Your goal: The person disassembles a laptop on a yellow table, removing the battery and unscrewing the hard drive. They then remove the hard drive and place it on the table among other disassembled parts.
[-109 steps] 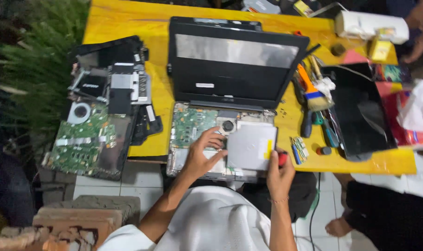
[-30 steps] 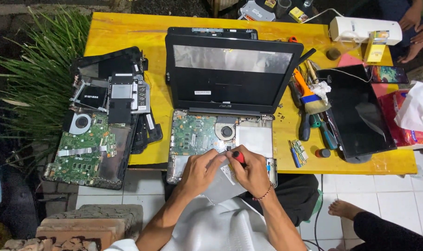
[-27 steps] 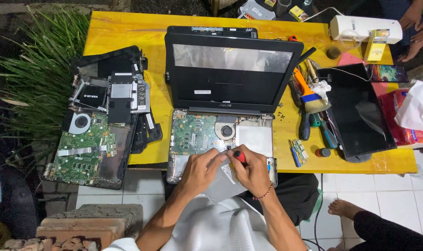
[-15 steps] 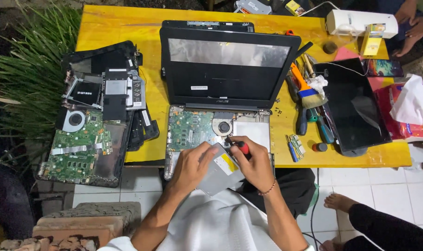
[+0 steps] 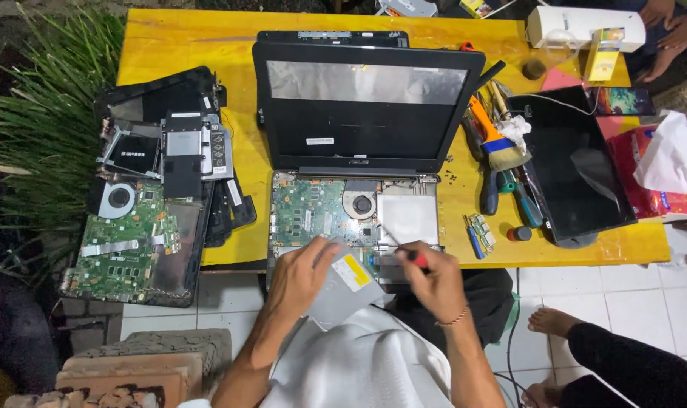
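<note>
Left hand point(image 5: 302, 273) grips the flat grey metal drive with a yellow sticker point(image 5: 342, 287), which is tilted at the near edge of the opened black laptop point(image 5: 366, 143), half over the person's lap. Right hand point(image 5: 430, 278) is closed around a small red-handled screwdriver point(image 5: 404, 249), and its thin tip points up toward the silver plate point(image 5: 408, 219) inside the laptop. It looks like the step in hand is freeing the drive from the laptop's base; the next move seems to call for a steady tip on a tiny screw while the other hand keeps the drive from slipping. Just behind the hands lies the bare green board with a round fan point(image 5: 336, 211). On the left of the yellow wooden table point(image 5: 185, 38) sits another green circuit board point(image 5: 124, 242) by a pile of black covers point(image 5: 169, 136). To the right are a blue and orange brush point(image 5: 494, 140) and a dark flat screen panel point(image 5: 577, 174). Far off stands a white box-shaped device point(image 5: 585, 26).
</note>
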